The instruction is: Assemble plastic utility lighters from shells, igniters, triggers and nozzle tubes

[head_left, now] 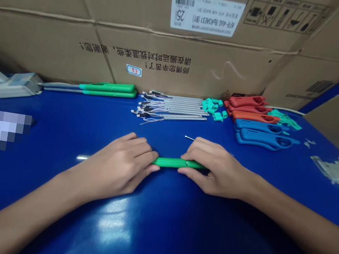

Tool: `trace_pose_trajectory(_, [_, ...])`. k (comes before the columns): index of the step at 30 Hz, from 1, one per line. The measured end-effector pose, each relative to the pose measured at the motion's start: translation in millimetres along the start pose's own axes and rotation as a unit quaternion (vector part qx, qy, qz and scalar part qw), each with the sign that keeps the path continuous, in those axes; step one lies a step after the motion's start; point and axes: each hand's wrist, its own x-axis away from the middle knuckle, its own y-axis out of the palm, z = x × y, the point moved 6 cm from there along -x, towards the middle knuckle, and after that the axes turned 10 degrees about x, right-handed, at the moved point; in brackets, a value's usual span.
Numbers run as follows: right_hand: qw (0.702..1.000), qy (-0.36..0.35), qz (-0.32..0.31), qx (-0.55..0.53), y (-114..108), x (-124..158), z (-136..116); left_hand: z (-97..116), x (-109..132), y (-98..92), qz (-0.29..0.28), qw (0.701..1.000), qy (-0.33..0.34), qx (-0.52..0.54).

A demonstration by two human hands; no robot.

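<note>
A long green plastic handle [173, 162] lies across the blue table [155, 222] in front of me. My left hand [120, 166] is closed over its left end, fingers curled on top. My right hand [211, 166] grips its right end, thumb underneath. A thin metal tip [189, 137] sticks out behind my right fingers, and a bright metal bit [82, 157] shows left of my left hand. Whether either belongs to the handle is hidden.
Along the back stand cardboard boxes [182, 44]. Before them lie two finished green-handled tools [99, 87], several metal rods [172, 108], small green caps [213, 107], red shells [249, 107], blue shells [264, 134], and clear parts [338, 169] at right.
</note>
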Motion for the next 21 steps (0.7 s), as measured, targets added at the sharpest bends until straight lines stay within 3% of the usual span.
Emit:
trace_pose_trajectory(13, [0.998, 0.023, -0.051, 0.009, 3, 1, 7, 2, -2, -1.8, 0.022, 0.999, 0.014, -0.03])
trace_pose_trajectory(21, [0.998, -0.009, 0.027, 0.047, -8, 0, 7, -14, 1, -8.1, 0.002, 0.998, -0.032, 0.048])
